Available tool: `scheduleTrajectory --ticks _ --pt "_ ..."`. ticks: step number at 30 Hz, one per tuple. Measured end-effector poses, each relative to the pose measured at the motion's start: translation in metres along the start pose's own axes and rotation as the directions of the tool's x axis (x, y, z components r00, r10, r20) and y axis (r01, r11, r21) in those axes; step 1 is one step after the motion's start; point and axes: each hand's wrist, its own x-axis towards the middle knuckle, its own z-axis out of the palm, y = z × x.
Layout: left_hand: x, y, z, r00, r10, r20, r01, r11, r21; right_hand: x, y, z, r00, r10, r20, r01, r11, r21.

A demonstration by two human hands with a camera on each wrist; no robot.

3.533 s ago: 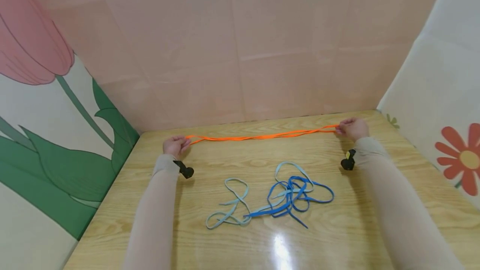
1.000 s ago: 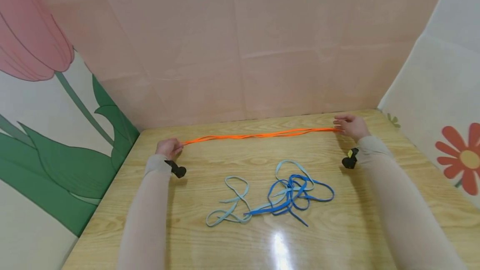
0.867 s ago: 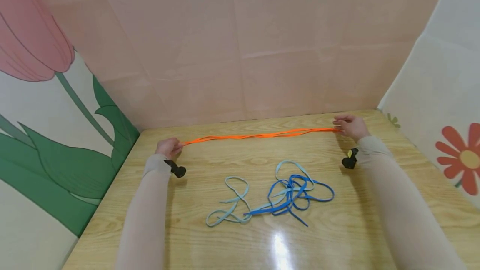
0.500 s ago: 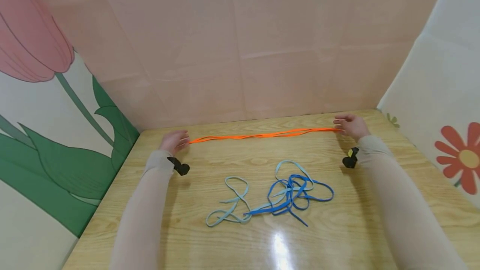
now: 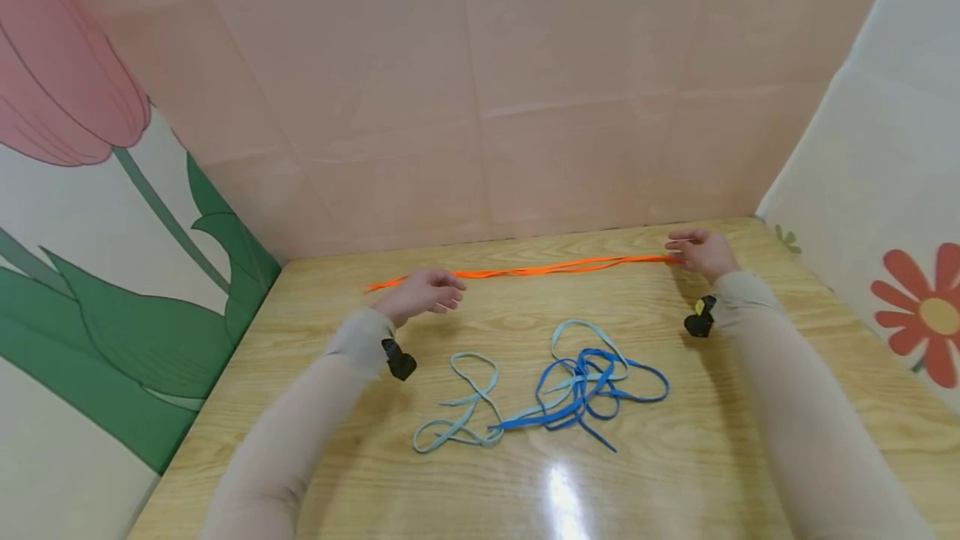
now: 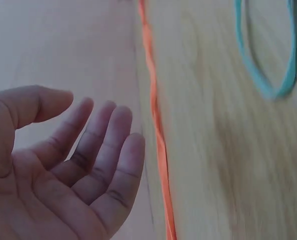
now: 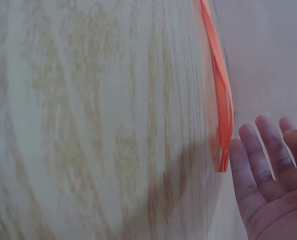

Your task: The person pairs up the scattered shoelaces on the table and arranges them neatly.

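Observation:
An orange shoelace (image 5: 540, 270), its strands lying side by side, stretches along the back of the table in the head view. Over its left part hovers my left hand (image 5: 426, 292), fingers relaxed and nothing in them; in the left wrist view the palm faces up beside the lace (image 6: 156, 110). My right hand (image 5: 705, 253) stays by the lace's right end. The right wrist view has its loosely spread fingers holding nothing, the little finger right at the lace ends (image 7: 222, 167).
Nearer me on the wooden table (image 5: 420, 498) lie a loosely looped light blue shoelace (image 5: 474, 354) and a tangled blue shoelace (image 5: 540, 421), partly crossing. A pink sheet (image 5: 480, 107) rises behind the table, with flower-printed sheets at both sides.
Both hands earlier held the orange shoelace's ends and have let go. The left hand has moved right, uncovering the left end. The right hand has hardly moved in the last second.

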Motion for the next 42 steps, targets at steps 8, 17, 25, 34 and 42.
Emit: scheduleTrajectory --ticks 8,17,25,34,42 --pt "-0.009 0.019 0.056 0.95 0.123 0.288 -0.227 0.903 0.364 0.003 0.005 0.0 1.0 0.014 0.008 -0.015 1.0 0.026" --pt "-0.024 0.023 0.086 0.902 0.071 0.427 -0.37 0.636 0.677 0.007 0.013 0.001 0.999 0.032 0.016 -0.032 0.999 0.043" --pt "-0.033 0.01 0.072 0.926 -0.003 0.377 -0.318 0.53 0.786 0.007 0.013 0.001 0.999 0.039 0.016 -0.039 0.999 0.004" --pt "-0.042 0.0 0.072 0.927 -0.26 0.27 -0.118 0.481 0.869 0.008 0.013 0.001 0.999 0.043 0.027 -0.043 0.999 -0.003" --pt "-0.042 -0.003 0.071 0.92 -0.217 0.328 -0.192 0.479 0.856 0.006 0.009 0.002 0.998 0.053 0.023 -0.053 0.999 -0.01"
